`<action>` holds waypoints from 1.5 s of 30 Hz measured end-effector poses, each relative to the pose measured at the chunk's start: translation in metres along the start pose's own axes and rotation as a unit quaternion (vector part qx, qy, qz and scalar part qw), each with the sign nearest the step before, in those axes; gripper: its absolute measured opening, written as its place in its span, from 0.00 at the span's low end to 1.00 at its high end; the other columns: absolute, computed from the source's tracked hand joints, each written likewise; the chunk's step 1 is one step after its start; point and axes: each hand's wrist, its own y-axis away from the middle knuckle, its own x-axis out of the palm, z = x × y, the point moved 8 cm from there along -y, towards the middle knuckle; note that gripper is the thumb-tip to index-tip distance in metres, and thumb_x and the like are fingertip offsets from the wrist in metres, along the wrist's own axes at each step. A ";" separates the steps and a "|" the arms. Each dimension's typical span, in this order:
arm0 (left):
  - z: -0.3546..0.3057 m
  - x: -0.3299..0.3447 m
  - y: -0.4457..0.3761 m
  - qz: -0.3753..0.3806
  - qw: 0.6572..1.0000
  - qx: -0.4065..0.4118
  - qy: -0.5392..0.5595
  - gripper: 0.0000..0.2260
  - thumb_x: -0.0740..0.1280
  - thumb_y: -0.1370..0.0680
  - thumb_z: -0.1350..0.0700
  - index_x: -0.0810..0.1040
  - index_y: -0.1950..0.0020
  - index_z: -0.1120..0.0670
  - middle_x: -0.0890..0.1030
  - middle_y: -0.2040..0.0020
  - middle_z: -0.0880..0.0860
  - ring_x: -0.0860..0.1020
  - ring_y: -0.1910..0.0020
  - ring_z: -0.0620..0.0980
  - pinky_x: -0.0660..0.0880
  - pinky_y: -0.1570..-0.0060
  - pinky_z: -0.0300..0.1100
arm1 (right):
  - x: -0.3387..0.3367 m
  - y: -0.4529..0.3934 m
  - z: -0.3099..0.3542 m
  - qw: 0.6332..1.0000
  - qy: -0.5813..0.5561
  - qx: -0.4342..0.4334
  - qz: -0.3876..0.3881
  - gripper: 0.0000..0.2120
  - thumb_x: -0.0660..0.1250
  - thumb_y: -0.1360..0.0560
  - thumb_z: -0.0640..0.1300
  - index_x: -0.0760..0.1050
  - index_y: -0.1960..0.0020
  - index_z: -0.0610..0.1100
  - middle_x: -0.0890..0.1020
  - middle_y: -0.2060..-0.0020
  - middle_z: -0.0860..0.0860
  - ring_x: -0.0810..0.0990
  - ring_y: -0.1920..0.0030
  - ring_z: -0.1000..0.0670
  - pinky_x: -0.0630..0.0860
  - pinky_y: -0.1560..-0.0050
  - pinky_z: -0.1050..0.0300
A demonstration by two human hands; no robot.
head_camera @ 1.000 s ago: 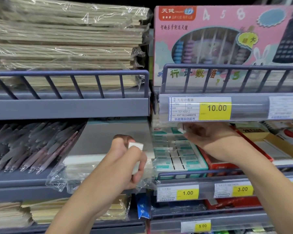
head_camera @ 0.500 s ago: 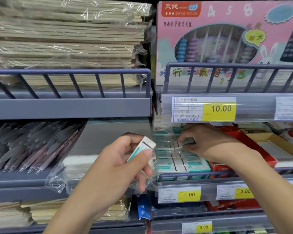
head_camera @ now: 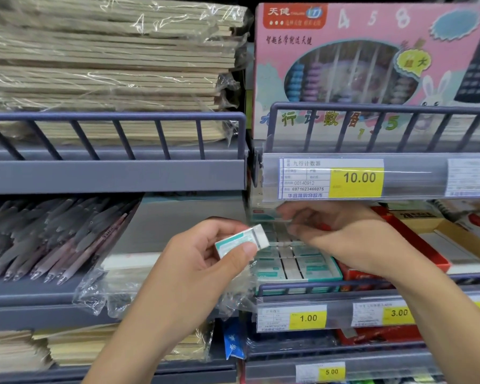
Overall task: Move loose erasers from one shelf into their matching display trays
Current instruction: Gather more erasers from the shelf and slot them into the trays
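White and teal, the small block eraser in its paper sleeve (head_camera: 243, 241) sits pinched in the left hand (head_camera: 197, 261), with the thumb on top and the fingers (head_camera: 227, 225) curled behind it. It is held up in the air just left of the teal cardboard display tray of matching erasers (head_camera: 297, 266), which sits on the grey metal shelf (head_camera: 344, 289). The right hand (head_camera: 344, 239) reaches into the back of that tray under the shelf above; its fingers are curled down among the erasers, but it is too blurry to tell if they hold one. The step looks like putting a loose eraser into its tray. Next, the left hand likely needs to move the eraser right, turn it to line up with the rows, and slide it into a free gap. Crinkly clear plastic wrap (head_camera: 108, 289) lies below the left hand. A yellow price tag (head_camera: 308, 317) under the tray reads 1.00, the next one (head_camera: 399, 313) reads 3.00, and the big tag above (head_camera: 356, 178) reads 10.00 with the numbers 00140912 and 6971623466075. A pink abacus toy box (head_camera: 372, 51) up top shows 4, 5 and 8.
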 end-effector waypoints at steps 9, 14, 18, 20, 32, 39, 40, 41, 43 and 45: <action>-0.003 0.012 -0.004 0.003 0.999 0.008 -0.035 0.17 0.70 0.32 0.32 0.81 0.46 0.34 0.88 0.53 0.47 0.85 0.52 0.55 0.81 0.46 0.62 | 0.020 0.023 0.052 0.989 -0.047 -0.138 0.008 0.12 0.74 0.25 0.45 0.83 0.42 0.52 0.84 0.47 0.60 0.83 0.45 0.54 0.77 0.46 0.60; -0.007 0.005 0.000 -0.084 0.979 0.064 -0.175 0.13 0.69 0.25 0.34 0.74 0.46 0.37 0.81 0.50 0.34 0.79 0.52 0.37 0.74 0.57 0.32 | 0.001 0.017 0.019 0.996 -0.073 -0.036 -0.038 0.11 0.75 0.31 0.59 0.83 0.49 0.62 0.87 0.57 0.46 0.84 0.56 0.41 0.79 0.52 0.43; -0.019 0.026 0.008 -0.011 0.912 0.169 -0.374 0.17 0.58 0.20 0.32 0.75 0.39 0.39 0.76 0.47 0.32 0.72 0.44 0.35 0.70 0.47 0.32 | -0.003 0.010 -0.006 0.996 -0.080 0.023 -0.039 0.08 0.77 0.29 0.49 0.83 0.53 0.61 0.84 0.60 0.51 0.82 0.58 0.48 0.76 0.56 0.58; -0.020 0.037 0.011 0.019 0.883 0.218 -0.414 0.17 0.60 0.19 0.36 0.81 0.39 0.43 0.79 0.47 0.37 0.72 0.46 0.42 0.73 0.47 0.41 | 0.005 0.008 -0.015 0.998 -0.032 0.050 -0.007 0.08 0.76 0.28 0.50 0.83 0.53 0.63 0.83 0.61 0.56 0.81 0.61 0.53 0.75 0.58 0.61; -0.010 0.048 0.013 0.022 0.835 0.297 -0.463 0.11 0.64 0.18 0.42 0.85 0.49 0.41 0.81 0.54 0.37 0.70 0.49 0.49 0.67 0.54 0.47 | 0.042 -0.015 -0.016 0.978 0.176 0.041 0.103 0.07 0.73 0.26 0.50 0.84 0.48 0.56 0.76 0.51 0.60 0.76 0.48 0.56 0.70 0.43 0.64; -0.013 0.045 0.016 0.037 0.856 0.267 -0.441 0.12 0.63 0.19 0.43 0.85 0.47 0.43 0.82 0.52 0.37 0.71 0.48 0.48 0.70 0.51 0.48 | 0.043 -0.004 -0.005 0.972 0.210 -0.002 0.104 0.08 0.67 0.22 0.51 0.83 0.46 0.54 0.77 0.48 0.56 0.75 0.47 0.55 0.71 0.41 0.57; -0.014 0.042 0.016 0.042 0.870 0.250 -0.422 0.13 0.62 0.19 0.42 0.85 0.44 0.42 0.82 0.50 0.36 0.71 0.47 0.46 0.69 0.49 0.46 | 0.039 -0.001 -0.001 0.977 0.198 -0.001 0.073 0.09 0.67 0.22 0.52 0.82 0.44 0.55 0.78 0.48 0.56 0.76 0.47 0.55 0.71 0.43 0.58; -0.015 0.038 0.017 0.043 0.888 0.232 -0.396 0.13 0.62 0.19 0.41 0.84 0.41 0.42 0.82 0.48 0.35 0.71 0.45 0.44 0.68 0.47 0.43 | 0.033 0.005 0.004 0.984 0.178 0.005 0.033 0.10 0.66 0.22 0.52 0.81 0.42 0.57 0.79 0.48 0.58 0.77 0.48 0.56 0.72 0.45 0.60; -0.018 0.028 0.021 0.036 0.924 0.199 -0.325 0.13 0.61 0.18 0.41 0.80 0.38 0.40 0.79 0.45 0.32 0.73 0.42 0.38 0.69 0.44 0.35 | 0.022 0.019 0.015 0.993 0.112 0.017 -0.045 0.11 0.67 0.22 0.53 0.78 0.41 0.59 0.82 0.53 0.61 0.79 0.53 0.60 0.75 0.52 0.63; -0.022 0.018 0.029 0.013 0.948 0.183 -0.259 0.10 0.62 0.19 0.42 0.79 0.39 0.38 0.78 0.44 0.31 0.76 0.41 0.39 0.70 0.47 0.29 | 0.018 0.037 0.026 0.995 0.011 0.014 -0.100 0.09 0.68 0.23 0.51 0.78 0.43 0.56 0.83 0.57 0.59 0.80 0.58 0.57 0.76 0.58 0.62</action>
